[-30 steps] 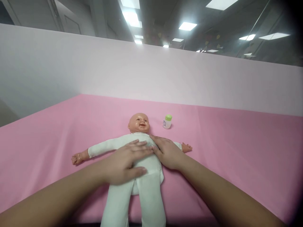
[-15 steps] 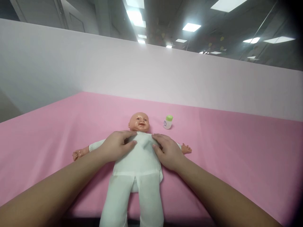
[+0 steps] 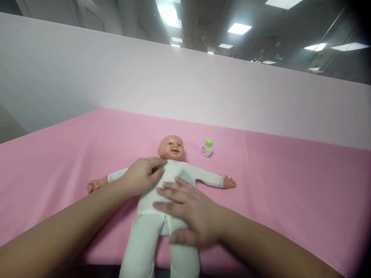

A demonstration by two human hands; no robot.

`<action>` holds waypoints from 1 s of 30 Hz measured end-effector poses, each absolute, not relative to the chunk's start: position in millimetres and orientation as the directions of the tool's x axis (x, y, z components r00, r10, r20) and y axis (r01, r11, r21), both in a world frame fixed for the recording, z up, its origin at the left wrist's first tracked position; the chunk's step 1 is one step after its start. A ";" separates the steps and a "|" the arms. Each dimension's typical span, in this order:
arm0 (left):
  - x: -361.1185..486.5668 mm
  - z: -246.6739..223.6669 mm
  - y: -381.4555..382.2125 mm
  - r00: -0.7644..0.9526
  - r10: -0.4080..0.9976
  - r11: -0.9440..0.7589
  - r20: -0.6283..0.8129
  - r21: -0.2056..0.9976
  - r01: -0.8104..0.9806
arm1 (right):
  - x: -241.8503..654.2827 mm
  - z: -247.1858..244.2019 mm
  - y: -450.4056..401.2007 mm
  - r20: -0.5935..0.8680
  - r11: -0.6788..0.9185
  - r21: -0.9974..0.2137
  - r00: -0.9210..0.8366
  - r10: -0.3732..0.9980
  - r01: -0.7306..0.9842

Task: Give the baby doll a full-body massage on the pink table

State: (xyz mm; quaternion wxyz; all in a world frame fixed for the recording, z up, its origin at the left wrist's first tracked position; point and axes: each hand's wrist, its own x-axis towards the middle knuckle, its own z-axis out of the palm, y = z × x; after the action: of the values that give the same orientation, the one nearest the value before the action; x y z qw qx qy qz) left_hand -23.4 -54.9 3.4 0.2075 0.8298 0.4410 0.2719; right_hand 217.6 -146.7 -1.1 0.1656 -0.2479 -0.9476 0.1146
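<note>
A baby doll (image 3: 171, 148) in a white cloth suit lies on its back, arms stretched out to both sides. My left hand (image 3: 142, 175) rests on the doll's chest and shoulder at the left, thumb apart from the fingers. Over the belly and upper leg is my right hand (image 3: 193, 214), its fingers spread and slightly blurred; whether it touches the cloth I cannot tell. Right of the doll's head stands a small bottle (image 3: 206, 148) with a green cap and a printed label, apart from both hands.
The doll lies on a pink padded surface (image 3: 278, 185), its legs reaching past the front edge. A pale wall panel (image 3: 185, 85) rises behind. Above it, dark glass shows bright ceiling lights (image 3: 239, 29), and a door is at the upper left.
My right hand has left the doll's right-side shoulder and moved down and left over the belly, fingers now spread. My left hand stays about where it was.
</note>
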 end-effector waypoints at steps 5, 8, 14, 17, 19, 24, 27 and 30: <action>-21.5 6.2 -57.0 0.486 0.826 -0.556 0.285 0.550 0.623 | 234.8 -9.4 -109.0 0.209 0.667 -0.376 -0.643 0.737 0.643; -20.2 7.9 -58.8 0.476 0.835 -0.545 0.276 0.532 0.647 | 243.8 -14.3 -96.4 0.197 0.557 -0.427 -0.529 0.826 0.712; -23.5 9.3 -59.8 0.468 0.827 -0.561 0.311 0.502 0.658 | 248.2 -7.6 -95.8 0.227 0.486 -0.543 -0.437 0.870 0.685; -23.6 16.7 -73.8 0.582 0.696 -0.714 0.421 0.489 0.501 | 246.4 -3.4 -99.0 0.221 0.467 -0.559 -0.420 0.880 0.685; -19.2 23.6 -91.5 0.737 0.492 -0.830 0.463 0.505 0.236 | 245.7 -2.6 -99.9 0.218 0.462 -0.559 -0.415 0.883 0.689; -0.6 30.8 -126.2 0.880 0.146 -0.803 0.453 0.574 -0.163 | 246.1 -4.4 -98.6 0.220 0.454 -0.565 -0.404 0.888 0.690; -0.3 24.3 -117.1 0.898 0.200 -0.842 0.391 0.537 -0.047 | 246.7 -5.9 -97.8 0.215 0.451 -0.566 -0.404 0.889 0.690; -8.2 14.0 -94.9 0.864 0.393 -0.859 0.316 0.461 0.223 | 246.3 -5.9 -98.5 0.224 0.455 -0.576 -0.404 0.887 0.679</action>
State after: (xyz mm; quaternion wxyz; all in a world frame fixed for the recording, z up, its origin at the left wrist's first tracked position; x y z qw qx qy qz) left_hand -8.2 -94.9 14.0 0.2095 0.9423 0.1634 0.2038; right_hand 246.3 -98.5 -5.9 0.2571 -0.4816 -0.8132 0.2018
